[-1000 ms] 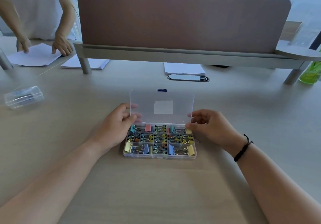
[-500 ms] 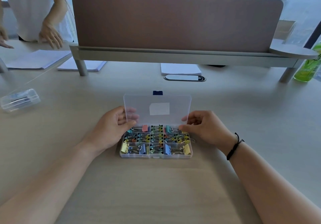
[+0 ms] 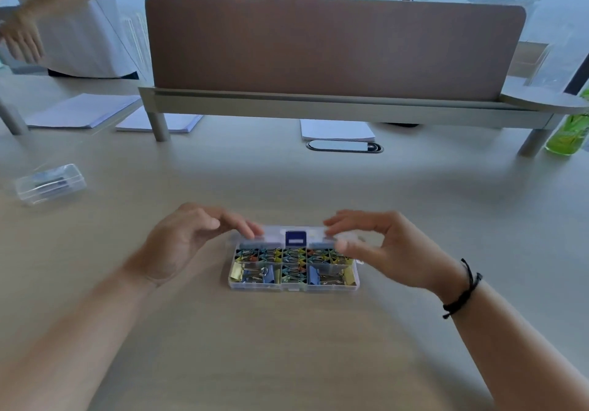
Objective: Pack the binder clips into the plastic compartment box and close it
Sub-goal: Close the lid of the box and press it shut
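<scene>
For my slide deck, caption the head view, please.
Both hands lower the lid over the clip-filled box.

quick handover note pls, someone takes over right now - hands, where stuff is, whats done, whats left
Left hand: fingers curled onto the left end of the lid, holding it.
Right hand: fingers pinch the right end of the same lid.
Compartment box: flat on the desk between the hands. Its binder clips fill the compartments seen; none lie loose on the desk.
Done: packing looks finished. The lid is folded well forward over the far rows, its blue latch on the leading edge.
Left: press the lid flat and snap the latch onto the front wall.
</scene>
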Tool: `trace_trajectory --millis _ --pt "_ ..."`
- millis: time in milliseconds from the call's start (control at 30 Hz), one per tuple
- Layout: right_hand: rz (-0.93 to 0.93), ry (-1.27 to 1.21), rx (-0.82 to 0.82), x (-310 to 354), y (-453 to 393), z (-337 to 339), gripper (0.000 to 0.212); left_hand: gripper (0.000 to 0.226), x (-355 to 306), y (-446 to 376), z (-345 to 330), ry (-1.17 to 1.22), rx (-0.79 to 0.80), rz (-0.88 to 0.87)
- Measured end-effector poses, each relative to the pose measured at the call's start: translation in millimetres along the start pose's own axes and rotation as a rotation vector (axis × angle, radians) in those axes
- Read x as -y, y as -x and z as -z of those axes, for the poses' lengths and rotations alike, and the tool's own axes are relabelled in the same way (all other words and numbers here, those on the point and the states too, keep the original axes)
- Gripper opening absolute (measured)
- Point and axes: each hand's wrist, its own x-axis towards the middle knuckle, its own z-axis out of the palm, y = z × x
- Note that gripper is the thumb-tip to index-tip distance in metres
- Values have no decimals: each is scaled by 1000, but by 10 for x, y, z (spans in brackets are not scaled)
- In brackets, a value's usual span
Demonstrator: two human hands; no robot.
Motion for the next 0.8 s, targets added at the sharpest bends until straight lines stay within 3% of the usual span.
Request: trace_trajectory --millis 167,233,333,433,633,800 --pt "57 305 144 35 183 -212 69 31 59 -2 -187 -613 160 58" --pt "78 429 161 72 194 -278 71 46 94 -31 -303 -932 294 13" --pt "48 574 221 121 185 -349 76 66 90 -64 -420 -1240 476 93" --pt "23 660 252 157 198 -427 75 79 25 -18 -491 -1316 483 124" --pt "22 743 295 174 257 -478 76 68 20 86 -541 -1428 464 99" --pt "19 644 254 123 257 -506 68 68 77 84 -510 -1393 458 50"
